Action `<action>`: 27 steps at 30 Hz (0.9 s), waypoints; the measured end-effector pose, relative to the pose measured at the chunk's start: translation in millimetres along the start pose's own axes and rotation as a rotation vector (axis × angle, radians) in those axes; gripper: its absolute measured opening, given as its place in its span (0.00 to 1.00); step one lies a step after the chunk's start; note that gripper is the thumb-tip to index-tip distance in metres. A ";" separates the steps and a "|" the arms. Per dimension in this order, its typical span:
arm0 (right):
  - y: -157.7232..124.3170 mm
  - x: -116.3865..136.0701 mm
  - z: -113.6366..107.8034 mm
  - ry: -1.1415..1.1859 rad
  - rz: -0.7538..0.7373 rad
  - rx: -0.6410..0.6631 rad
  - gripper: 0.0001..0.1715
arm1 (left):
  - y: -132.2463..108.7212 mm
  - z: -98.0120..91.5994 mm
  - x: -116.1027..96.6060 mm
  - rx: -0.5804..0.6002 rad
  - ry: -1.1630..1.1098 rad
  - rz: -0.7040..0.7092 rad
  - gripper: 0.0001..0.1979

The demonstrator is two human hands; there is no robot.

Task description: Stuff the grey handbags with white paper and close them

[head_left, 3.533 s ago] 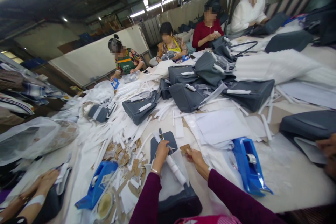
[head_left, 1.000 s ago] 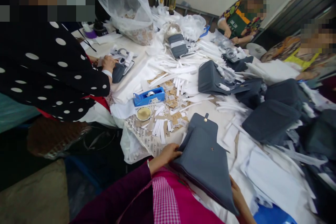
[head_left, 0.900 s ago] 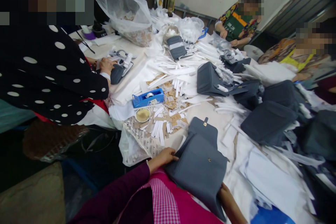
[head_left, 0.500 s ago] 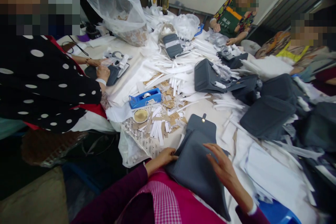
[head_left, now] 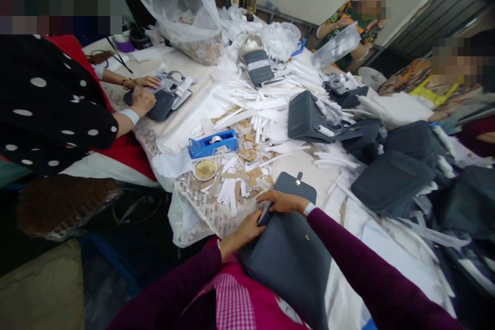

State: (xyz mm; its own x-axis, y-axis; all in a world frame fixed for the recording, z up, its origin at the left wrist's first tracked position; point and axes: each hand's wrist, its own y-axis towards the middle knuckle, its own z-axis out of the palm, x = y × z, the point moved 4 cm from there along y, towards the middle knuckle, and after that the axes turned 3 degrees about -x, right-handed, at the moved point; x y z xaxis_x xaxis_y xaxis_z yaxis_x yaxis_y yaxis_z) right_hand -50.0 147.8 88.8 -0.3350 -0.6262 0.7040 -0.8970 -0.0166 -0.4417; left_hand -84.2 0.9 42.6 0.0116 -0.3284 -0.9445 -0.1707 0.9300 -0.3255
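Note:
A dark grey handbag rests against my lap and the table edge. Its flap is folded back onto the table, with a strap and gold-coloured clasp at the tip. My left hand grips the bag's left side near the opening, the thumb on the rim. Reaching across the bag, my right hand has its fingers closed over the same left corner of the opening. The bag's inside is mostly hidden by my hands.
A blue tape dispenser, a round tin and scattered paper tags lie ahead. More grey bags are heaped at right. White stuffing strips cover the middle. A co-worker's hands handle another bag at left.
My right hand has moved left from above the bag's right side to the left corner of its opening. The bag's front, with a gold stud, is now uncovered.

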 end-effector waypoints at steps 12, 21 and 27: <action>26.8 0.9 9.9 -0.689 -0.082 0.435 0.18 | -29.8 2.4 20.9 -0.105 0.379 -0.157 0.17; 17.5 2.8 13.3 -0.660 -0.183 0.389 0.17 | -34.1 1.1 20.6 -0.038 0.483 -0.242 0.23; 50.2 -5.1 37.0 -0.640 -0.030 0.430 0.12 | -29.5 -3.4 41.1 -0.027 0.482 -0.409 0.20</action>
State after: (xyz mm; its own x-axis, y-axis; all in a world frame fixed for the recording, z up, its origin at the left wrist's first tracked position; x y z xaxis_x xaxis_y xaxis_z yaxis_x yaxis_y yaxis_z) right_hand -82.6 121.3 42.4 0.0369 -0.9472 0.3184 -0.6684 -0.2603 -0.6968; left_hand -82.0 -40.6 13.5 -0.3631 -0.6998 -0.6152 -0.2711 0.7110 -0.6488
